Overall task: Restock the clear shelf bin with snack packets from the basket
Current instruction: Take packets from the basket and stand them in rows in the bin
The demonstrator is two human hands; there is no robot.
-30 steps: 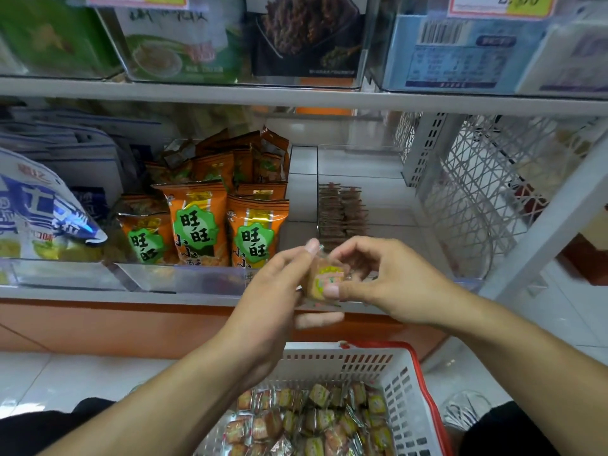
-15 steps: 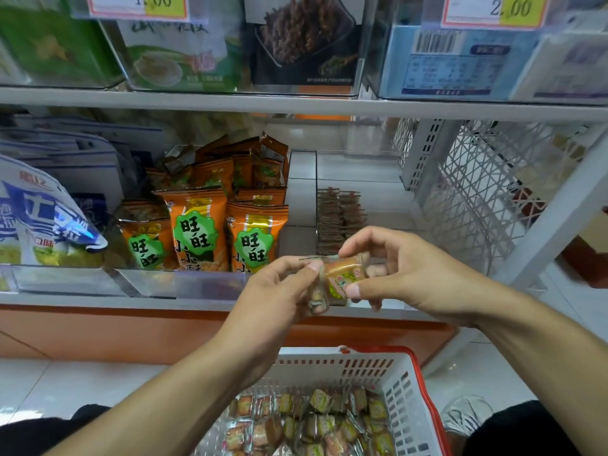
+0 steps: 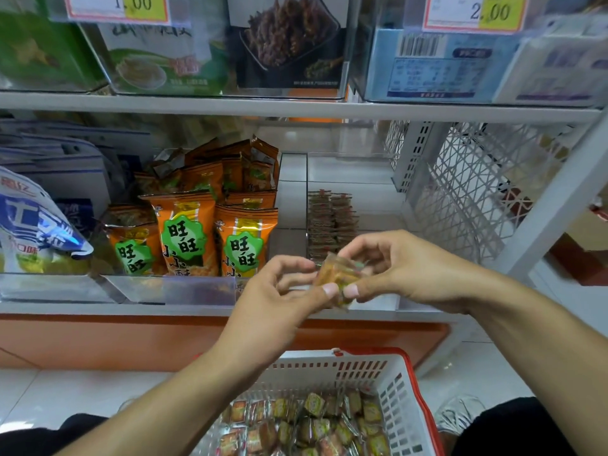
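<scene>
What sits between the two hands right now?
In the head view, a small clear-wrapped snack packet sits between the left hand and right hand, pinched by both.

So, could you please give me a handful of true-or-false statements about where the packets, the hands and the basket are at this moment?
1. Both hands hold a small snack packet between them. True: the left hand and the right hand each pinch it.
2. The basket is empty. False: it holds many small packets.
3. The clear shelf bin already holds a short row of packets. True.
4. The held packet lies inside the bin. False: it is in the air, in front of the shelf edge.
5. The orange snack bags stand to the right of that bin. False: they stand to its left.
</scene>
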